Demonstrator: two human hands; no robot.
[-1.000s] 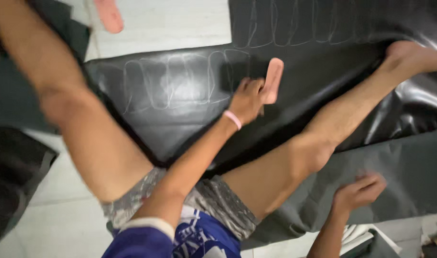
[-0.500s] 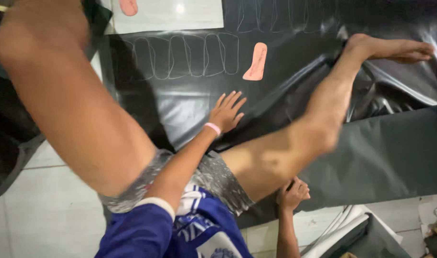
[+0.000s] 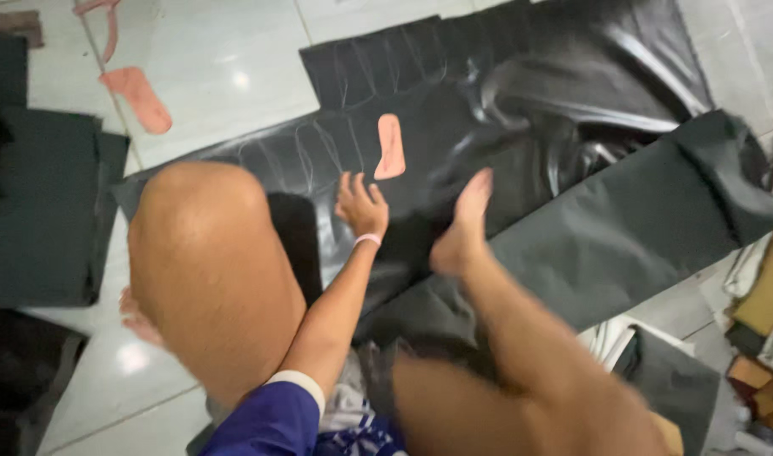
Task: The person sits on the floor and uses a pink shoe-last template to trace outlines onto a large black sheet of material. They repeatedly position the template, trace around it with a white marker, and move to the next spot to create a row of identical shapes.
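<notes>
No containers clearly readable; at the far right edge sits a stack of folded fabric pieces point(image 3: 762, 338) in tan and dark tones, w/ a pale bin-like edge near it, contents too blurred to tell. Left hand point(image 3: 361, 207) is spread flat, fingers open, pressing on the glossy black sheet point(image 3: 522, 93) on the tiled floor point(image 3: 226, 76), holding nothing. Just beyond its fingertips, apart from them, lies the pink sole-shaped template point(image 3: 390, 147), flat on the sheet beside chalked outlines of the same shape. A 2nd pink template point(image 3: 137, 99) lies on bare tile at far left, a 3rd pink piece point(image 3: 99, 17) at the top-left edge. Right hand isn't in view. Bare foot point(image 3: 464, 224) rests on the sheet right of the hand; big knee point(image 3: 209, 270) fills the near left. Matte dark grey sheet point(image 3: 623, 228) overlaps the black one on the right. Vs 0.5 s ago: view has swung, right hand was visible low down then, now gone; left hand remains flat and empty, template still lying free just ahead of it.
</notes>
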